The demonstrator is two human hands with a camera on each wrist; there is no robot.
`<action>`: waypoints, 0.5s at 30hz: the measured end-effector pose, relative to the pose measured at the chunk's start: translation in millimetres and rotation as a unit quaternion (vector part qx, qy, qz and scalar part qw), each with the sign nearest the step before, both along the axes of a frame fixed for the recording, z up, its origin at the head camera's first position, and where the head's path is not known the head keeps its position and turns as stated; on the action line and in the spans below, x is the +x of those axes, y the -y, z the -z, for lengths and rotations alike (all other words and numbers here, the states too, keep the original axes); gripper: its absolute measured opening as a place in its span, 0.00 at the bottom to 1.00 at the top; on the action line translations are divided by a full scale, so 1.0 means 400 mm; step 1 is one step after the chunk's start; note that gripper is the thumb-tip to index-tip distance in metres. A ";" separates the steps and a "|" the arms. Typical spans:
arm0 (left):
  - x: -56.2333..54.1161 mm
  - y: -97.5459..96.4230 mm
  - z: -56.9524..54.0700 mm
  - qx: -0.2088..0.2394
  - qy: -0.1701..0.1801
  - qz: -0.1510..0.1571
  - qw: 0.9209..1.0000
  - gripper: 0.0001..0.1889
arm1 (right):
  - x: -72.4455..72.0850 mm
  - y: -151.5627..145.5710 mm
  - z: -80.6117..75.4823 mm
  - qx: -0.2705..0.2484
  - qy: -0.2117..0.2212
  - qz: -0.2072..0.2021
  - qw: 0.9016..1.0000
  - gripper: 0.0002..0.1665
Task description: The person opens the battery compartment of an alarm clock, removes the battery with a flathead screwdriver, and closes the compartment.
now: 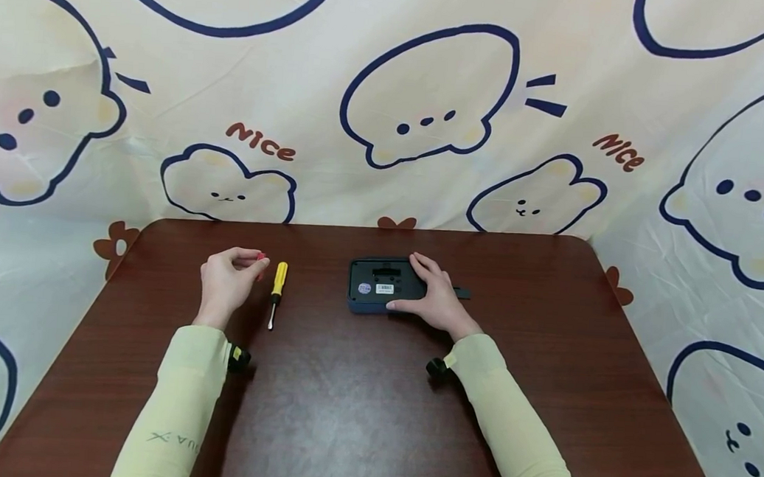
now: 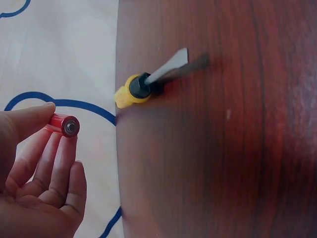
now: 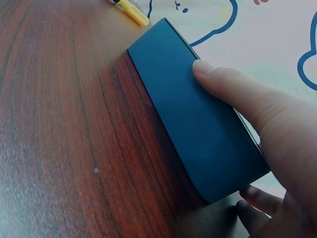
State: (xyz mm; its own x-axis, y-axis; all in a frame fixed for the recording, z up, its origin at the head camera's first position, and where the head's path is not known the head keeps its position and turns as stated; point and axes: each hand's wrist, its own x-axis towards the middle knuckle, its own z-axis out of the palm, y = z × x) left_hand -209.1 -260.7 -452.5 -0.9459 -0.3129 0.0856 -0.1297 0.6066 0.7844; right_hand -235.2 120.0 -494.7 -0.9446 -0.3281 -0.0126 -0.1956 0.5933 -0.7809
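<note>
Between thumb and fingertips, my left hand [image 1: 229,279] pinches a small red battery [image 2: 64,125], its metal end facing the left wrist camera. Just right of that hand lies a flat-blade screwdriver [image 1: 277,287] with a yellow handle, its tip towards me. My right hand [image 1: 441,298] grips a dark blue box-shaped device [image 1: 369,308] at its right end, thumb on the near side and fingers at the far edge. The device's black upper face has a slot-like recess, a round sticker and a white label. What kind of device it is, I cannot tell.
A thin dark flat piece [image 1: 462,293] lies just right of the device, partly behind the right hand. The brown wooden table [image 1: 330,412] ends at a printed cloth [image 1: 425,197] at the back and sides. Both wrists wear small black cameras.
</note>
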 end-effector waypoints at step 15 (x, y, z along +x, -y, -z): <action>0.004 0.020 0.018 -0.004 0.025 0.000 1.000 0.15 | 0.000 0.001 0.000 0.002 0.002 0.004 1.000 0.68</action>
